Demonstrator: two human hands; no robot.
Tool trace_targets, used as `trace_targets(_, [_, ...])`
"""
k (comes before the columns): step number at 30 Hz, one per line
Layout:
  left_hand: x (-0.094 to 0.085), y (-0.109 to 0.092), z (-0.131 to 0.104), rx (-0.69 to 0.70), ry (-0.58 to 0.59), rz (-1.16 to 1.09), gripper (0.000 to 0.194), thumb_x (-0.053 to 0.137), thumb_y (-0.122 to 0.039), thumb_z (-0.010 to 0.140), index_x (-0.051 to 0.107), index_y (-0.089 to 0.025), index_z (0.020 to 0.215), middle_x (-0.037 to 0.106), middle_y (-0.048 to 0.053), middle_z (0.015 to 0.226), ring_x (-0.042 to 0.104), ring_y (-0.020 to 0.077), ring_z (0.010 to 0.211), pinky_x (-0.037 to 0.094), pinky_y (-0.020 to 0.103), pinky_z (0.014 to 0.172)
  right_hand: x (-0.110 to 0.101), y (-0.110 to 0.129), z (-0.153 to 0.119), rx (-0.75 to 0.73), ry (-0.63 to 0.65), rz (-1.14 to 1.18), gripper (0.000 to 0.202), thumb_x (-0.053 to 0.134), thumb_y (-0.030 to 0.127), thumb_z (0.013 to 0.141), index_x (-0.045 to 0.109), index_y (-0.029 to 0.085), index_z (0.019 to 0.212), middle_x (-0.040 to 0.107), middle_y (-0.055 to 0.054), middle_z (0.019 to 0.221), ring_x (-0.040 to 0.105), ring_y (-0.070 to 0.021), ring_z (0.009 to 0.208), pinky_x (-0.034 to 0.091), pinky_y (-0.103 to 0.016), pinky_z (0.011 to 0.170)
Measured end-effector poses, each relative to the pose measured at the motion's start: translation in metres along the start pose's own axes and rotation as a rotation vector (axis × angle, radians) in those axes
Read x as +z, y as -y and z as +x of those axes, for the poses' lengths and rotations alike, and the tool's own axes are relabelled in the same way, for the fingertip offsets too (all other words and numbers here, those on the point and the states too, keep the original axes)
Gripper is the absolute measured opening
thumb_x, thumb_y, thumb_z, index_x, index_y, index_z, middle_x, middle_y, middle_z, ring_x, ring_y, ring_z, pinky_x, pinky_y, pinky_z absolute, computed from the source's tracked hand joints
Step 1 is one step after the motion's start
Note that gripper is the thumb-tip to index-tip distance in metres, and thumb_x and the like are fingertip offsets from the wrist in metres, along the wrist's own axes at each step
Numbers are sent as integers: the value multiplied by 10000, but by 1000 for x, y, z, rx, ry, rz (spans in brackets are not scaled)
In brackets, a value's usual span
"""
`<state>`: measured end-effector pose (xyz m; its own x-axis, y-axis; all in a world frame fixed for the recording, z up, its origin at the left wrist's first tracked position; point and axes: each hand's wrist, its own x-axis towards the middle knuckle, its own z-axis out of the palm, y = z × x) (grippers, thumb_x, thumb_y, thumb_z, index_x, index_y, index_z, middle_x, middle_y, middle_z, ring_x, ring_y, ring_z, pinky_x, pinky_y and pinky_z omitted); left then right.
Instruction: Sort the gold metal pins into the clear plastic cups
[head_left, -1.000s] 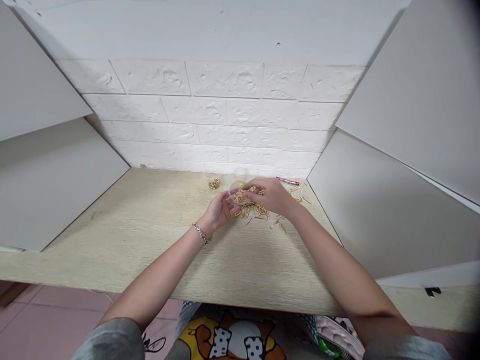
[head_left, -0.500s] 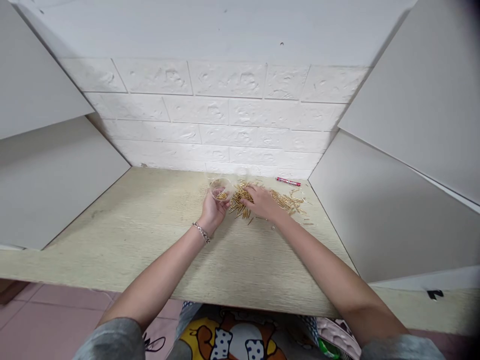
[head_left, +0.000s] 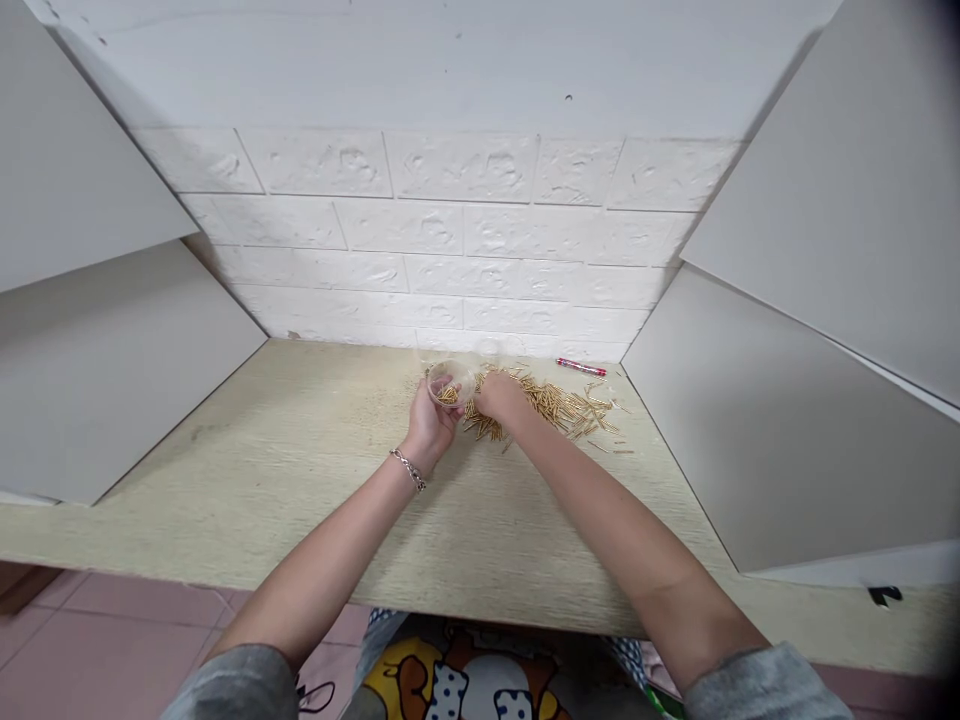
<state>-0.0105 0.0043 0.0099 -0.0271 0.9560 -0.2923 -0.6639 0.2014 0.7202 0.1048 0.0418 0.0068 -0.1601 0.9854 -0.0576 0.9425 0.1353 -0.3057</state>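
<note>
Left hand [head_left: 429, 424] gripping one clear cup [head_left: 448, 381], right hand [head_left: 501, 398] curled over gold pins [head_left: 555, 403], grip unclear

Bright, even, diffuse light falls from above — no glare and only soft, faint shadows under the forearms on the pale desk [head_left: 300, 440]. The wide lens bends straight lines near the edges, and the far right corners darken. Focus is fair, though the small gold pins [head_left: 555, 402] blur together.
</note>
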Motion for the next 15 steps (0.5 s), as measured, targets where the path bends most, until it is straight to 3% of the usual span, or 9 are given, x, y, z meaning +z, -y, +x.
trace_targets(4, [-1,1,2,-13,1,2,250,382,-350,857,530,-148,863,582,17,650,526,80,489,415,174,431,2,-1,1,50,-28,-34,291,522,118,751,600,49,1023,601,-233,1006,590,-246,940,450,-296,763])
trace_targets(15, [-2,6,4,-82,9,42,252,372,-343,874,522,-140,861,588,21,606,544,83,465,458,183,463,-20,-29,-10,-35,-78,19,294,457,25,694,650,129,890,667,-121,907,606,-194,837,432,-239,699])
